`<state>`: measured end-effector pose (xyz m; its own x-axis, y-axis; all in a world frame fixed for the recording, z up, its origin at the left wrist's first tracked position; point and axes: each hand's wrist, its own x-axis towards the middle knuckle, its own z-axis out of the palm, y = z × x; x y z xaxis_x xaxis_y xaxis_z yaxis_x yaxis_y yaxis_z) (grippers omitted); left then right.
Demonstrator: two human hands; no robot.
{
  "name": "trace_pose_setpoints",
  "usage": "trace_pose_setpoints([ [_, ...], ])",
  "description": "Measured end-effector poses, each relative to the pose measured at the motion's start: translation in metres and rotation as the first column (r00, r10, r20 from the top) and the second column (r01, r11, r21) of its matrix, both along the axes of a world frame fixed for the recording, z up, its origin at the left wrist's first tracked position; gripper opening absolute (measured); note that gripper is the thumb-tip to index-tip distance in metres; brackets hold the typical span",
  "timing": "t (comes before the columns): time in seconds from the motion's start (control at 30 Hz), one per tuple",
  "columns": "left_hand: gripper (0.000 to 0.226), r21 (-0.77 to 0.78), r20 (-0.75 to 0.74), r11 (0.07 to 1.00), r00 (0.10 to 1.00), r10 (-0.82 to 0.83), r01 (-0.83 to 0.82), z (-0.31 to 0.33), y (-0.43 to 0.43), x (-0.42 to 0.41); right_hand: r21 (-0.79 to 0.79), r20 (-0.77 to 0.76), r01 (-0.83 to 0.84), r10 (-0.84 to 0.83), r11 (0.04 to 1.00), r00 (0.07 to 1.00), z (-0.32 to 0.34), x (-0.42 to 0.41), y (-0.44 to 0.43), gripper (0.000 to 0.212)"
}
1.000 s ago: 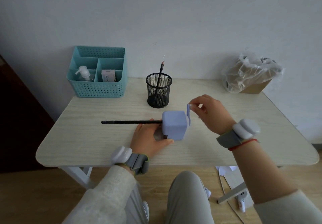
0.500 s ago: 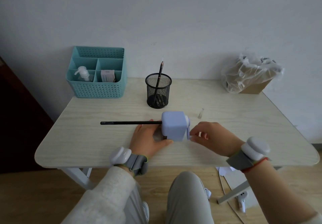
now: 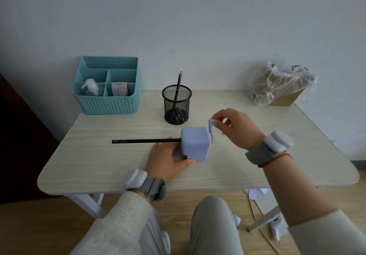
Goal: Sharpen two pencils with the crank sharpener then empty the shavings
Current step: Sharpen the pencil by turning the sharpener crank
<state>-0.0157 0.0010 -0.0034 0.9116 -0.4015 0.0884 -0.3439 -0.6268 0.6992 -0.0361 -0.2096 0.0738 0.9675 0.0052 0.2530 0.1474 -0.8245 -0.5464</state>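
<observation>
Sleeves of soft, pale knit cover both forearms, and each wrist wears a grey fabric strap with a smooth white pod; a thin red cord circles the right wrist. The left hand (image 3: 168, 158) lies low on the pale wood-grain worktop (image 3: 99, 155), its grip wrapped round the near-left base of the sharpener (image 3: 195, 143), thumb pressed along the front edge. That sharpener is a rounded lavender plastic cube with a matte finish. Out of its left face, just above the left hand's knuckles, a slim black pencil (image 3: 145, 141) juts level and straight, its free end well out to the left. On the cube's right face stands the crank (image 3: 210, 130), a flat lavender arm turned upward; the right hand (image 3: 236, 128) has its grip pinched on the crank's top end, thumb and forefinger closed, other fingers curled loosely.

Beyond both hands stands a round black wire-mesh cup (image 3: 176, 104) with a second dark pencil (image 3: 179, 80) leaning upright inside. Farther left sits a teal perforated plastic organiser (image 3: 108, 100) holding a clear pump bottle (image 3: 91, 87) and a small box (image 3: 119, 89) whose print is too blurred to read. Far right, crinkled clear plastic bag (image 3: 277, 82) lines a brown cardboard bin (image 3: 285, 99).
</observation>
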Motion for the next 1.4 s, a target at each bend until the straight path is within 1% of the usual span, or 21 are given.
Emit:
trace_pose_setpoints([
  [0.2,0.039,0.094,0.01,0.996,1.0,-0.012,0.011,-0.003,-0.001,-0.002,-0.019,-0.041,0.02,-0.02,1.0,0.999,-0.014,0.011,-0.001,0.015],
  [0.3,0.038,0.056,0.014,0.998,1.0,-0.017,0.016,-0.002,0.0,-0.004,-0.029,-0.077,0.016,-0.018,0.999,0.997,-0.023,0.012,0.0,0.017],
  [0.4,0.041,-0.002,-0.025,1.0,1.0,-0.016,0.016,0.001,0.001,-0.005,-0.042,-0.126,0.005,-0.01,0.999,0.992,-0.033,0.009,0.002,0.019],
  [0.57,0.043,-0.018,-0.035,1.0,0.999,0.003,-0.003,0.003,0.0,-0.006,-0.044,-0.167,0.018,-0.026,0.999,0.986,-0.041,0.003,0.003,0.02],
  [0.73,0.046,-0.003,-0.029,1.0,1.0,-0.003,0.003,0.003,-0.001,-0.006,-0.103,-0.216,-0.03,0.007,0.994,0.976,-0.046,-0.008,0.002,0.017],
  [0.83,0.045,0.002,-0.031,1.0,0.999,-0.006,0.006,0.003,-0.001,-0.005,-0.134,-0.265,-0.097,0.058,0.986,0.963,-0.043,-0.022,0.0,0.017],
  [0.97,0.043,-0.011,-0.043,1.0,0.999,-0.007,0.007,0.002,-0.002,-0.003,-0.088,-0.309,-0.181,0.146,0.979,0.94,-0.025,-0.041,-0.01,0.011],
  [1.1,0.045,-0.015,-0.06,1.0,0.998,-0.006,0.005,0.0,0.001,-0.002,-0.042,-0.29,-0.2,0.18,0.979,0.94,-0.004,-0.043,-0.012,0.009],
  [1.2,0.042,-0.006,-0.055,1.0,0.998,0.005,-0.005,0.0,0.001,-0.002,-0.003,-0.235,-0.194,0.188,0.981,0.954,0.007,-0.038,-0.013,0.008],
  [1.3,0.039,-0.006,-0.044,1.0,0.999,0.003,-0.004,0.0,-0.001,-0.001,0.029,-0.147,-0.152,0.154,0.988,0.977,0.015,-0.029,-0.014,0.008],
  [1.4,0.041,0.007,-0.038,1.0,0.999,0.007,-0.007,-0.001,-0.001,-0.001,0.071,-0.06,-0.077,0.081,0.995,0.995,0.009,-0.012,-0.011,0.007],
])
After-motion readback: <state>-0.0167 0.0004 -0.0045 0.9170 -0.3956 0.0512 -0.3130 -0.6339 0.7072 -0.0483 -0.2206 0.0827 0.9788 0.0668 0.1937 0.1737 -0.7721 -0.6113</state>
